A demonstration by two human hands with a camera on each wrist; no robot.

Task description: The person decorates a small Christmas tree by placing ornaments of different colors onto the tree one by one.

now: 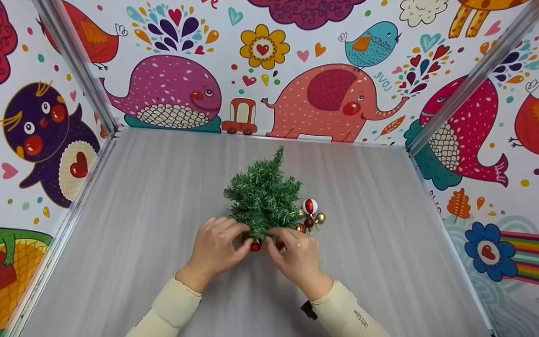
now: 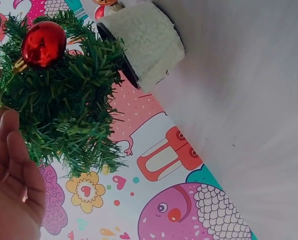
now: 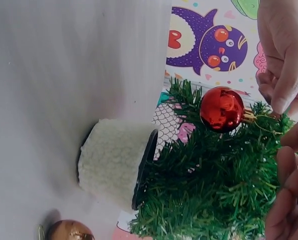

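Observation:
A small green artificial Christmas tree [image 1: 264,194] stands on the table in a white fleecy pot [image 3: 116,162] with a black rim. On its near side hangs a shiny red ball ornament [image 3: 222,109] with a gold cap and a thin gold cord [image 3: 266,125]. My left hand [image 1: 217,245] is left of the ornament, thumb and forefinger pinching at the cord among the branches. From the other side my right hand [image 1: 297,255] pinches at the same cord with curled fingers. The fingertips are partly hidden by the needles and the frame edges.
Right of the tree lies a cluster of small ornaments: a red and white ball [image 1: 310,206], a gold ball [image 1: 321,217] and an orange-copper ball [image 3: 71,231]. The grey table [image 1: 157,187] is bordered by printed panels [image 1: 232,61] with metal frame posts [image 1: 82,65].

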